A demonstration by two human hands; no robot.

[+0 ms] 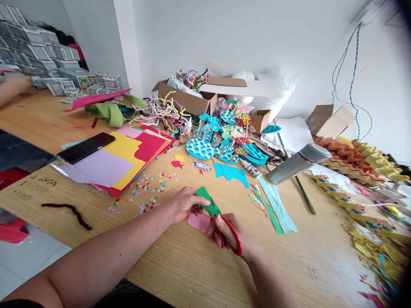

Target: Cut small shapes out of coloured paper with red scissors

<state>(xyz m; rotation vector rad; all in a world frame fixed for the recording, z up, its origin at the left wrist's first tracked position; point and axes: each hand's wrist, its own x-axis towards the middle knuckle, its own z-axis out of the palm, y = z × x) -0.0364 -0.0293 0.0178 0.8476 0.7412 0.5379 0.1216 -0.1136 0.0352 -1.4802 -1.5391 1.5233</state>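
My left hand (188, 204) pinches a small piece of green paper (203, 193) between thumb and fingers, above the wooden table. My right hand (236, 235) is closed round the red handles of a pair of scissors (236, 244). The scissors' blades lie at the green paper, partly hidden by it. Just beneath lies a pink paper piece (198, 222) with a drawn outline and an orange edge. Beyond the hands are a red paper fish shape (177, 164), a yellow one (180, 158) and a cut-out figure (201, 166).
Coloured paper sheets (109, 164) with a phone (87, 147) on top lie to the left. Paper scraps (150, 201) dot the table. Paper strips (278, 205) and a grey flask (297, 163) are to the right. Blue crafts (199, 147) stand behind. Another person's hand (16, 83) shows at far left.
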